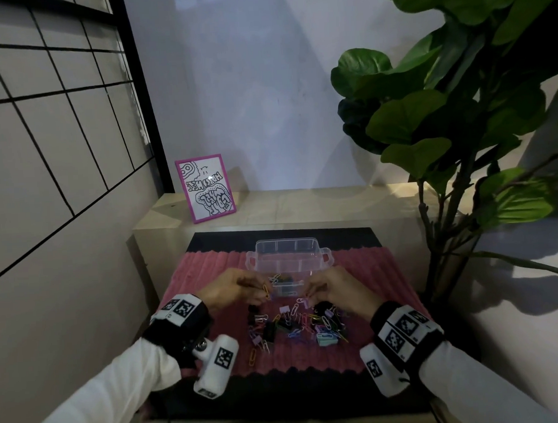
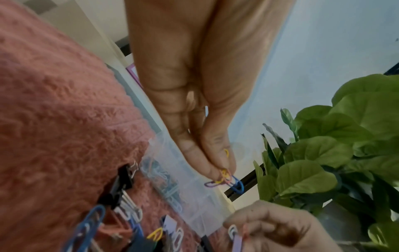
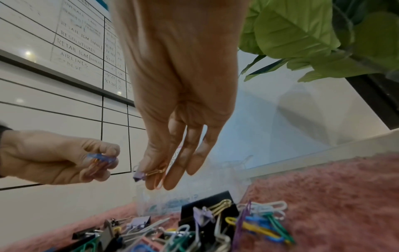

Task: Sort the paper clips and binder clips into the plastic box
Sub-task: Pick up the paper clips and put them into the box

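Fingers (image 2: pixel 212 168) of the left hand (image 1: pixel 234 286) pinched several paper clips (image 2: pixel 225 181); the right hand (image 1: pixel 335 289) pinched a lilac binder clip (image 3: pixel 138 175). At 12 o'clock sat the plastic box (image 1: pixel 290 262), the loose pile (image 1: pixel 296 327) at 6. Each kind should probably drop low into its own compartment.

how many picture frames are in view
1. A pink picture frame stands on the pale ledge behind the plastic box, leaning back beside the black window frame. In the left wrist view only its edge shows.
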The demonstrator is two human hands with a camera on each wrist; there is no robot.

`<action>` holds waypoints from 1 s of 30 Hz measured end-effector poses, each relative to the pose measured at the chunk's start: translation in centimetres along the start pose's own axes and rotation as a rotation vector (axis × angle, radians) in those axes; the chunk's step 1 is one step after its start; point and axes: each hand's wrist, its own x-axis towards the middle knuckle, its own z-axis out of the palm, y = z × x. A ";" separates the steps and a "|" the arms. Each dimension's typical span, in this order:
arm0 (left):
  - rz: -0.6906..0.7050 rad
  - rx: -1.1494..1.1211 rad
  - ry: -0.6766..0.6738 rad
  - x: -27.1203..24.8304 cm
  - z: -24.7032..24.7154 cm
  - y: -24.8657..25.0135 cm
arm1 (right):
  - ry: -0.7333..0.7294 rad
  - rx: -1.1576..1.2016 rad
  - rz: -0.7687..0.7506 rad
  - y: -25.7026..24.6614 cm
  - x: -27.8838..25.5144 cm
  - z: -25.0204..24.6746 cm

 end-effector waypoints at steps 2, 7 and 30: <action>-0.012 0.027 -0.024 0.0 0.4 -0.3 | 0.013 0.015 0.016 0.0 -0.1 -0.1; -0.014 0.085 -0.021 0.4 0.9 -0.7 | 0.050 0.092 0.047 0.7 -0.1 0.0; 0.106 0.659 0.295 6.1 0.6 1.5 | 0.146 0.359 0.129 1.3 -0.4 0.3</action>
